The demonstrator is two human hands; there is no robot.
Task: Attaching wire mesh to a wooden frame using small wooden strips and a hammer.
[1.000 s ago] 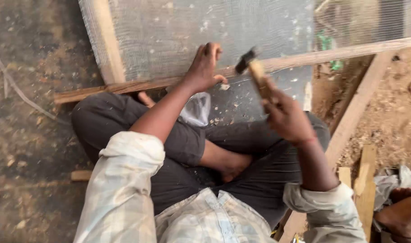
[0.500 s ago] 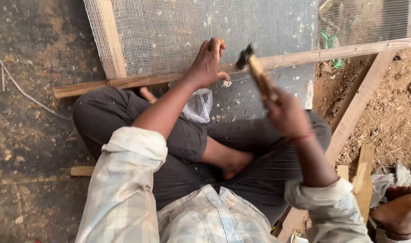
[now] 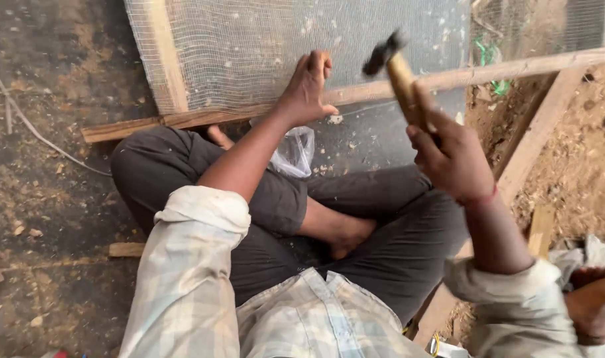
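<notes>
While I sit cross-legged on the ground, my left hand (image 3: 307,89) rests on the near rail of the wooden frame (image 3: 448,78), fingers curled together, perhaps pinching a nail too small to make out. My right hand (image 3: 451,159) wraps tight around the wooden handle of the hammer (image 3: 396,66), its dark head raised above that rail, wire mesh (image 3: 249,53) stretched behind it

Single head-worn view, steeply downward, close over lap and ground (image 3: 44,199).
</notes>
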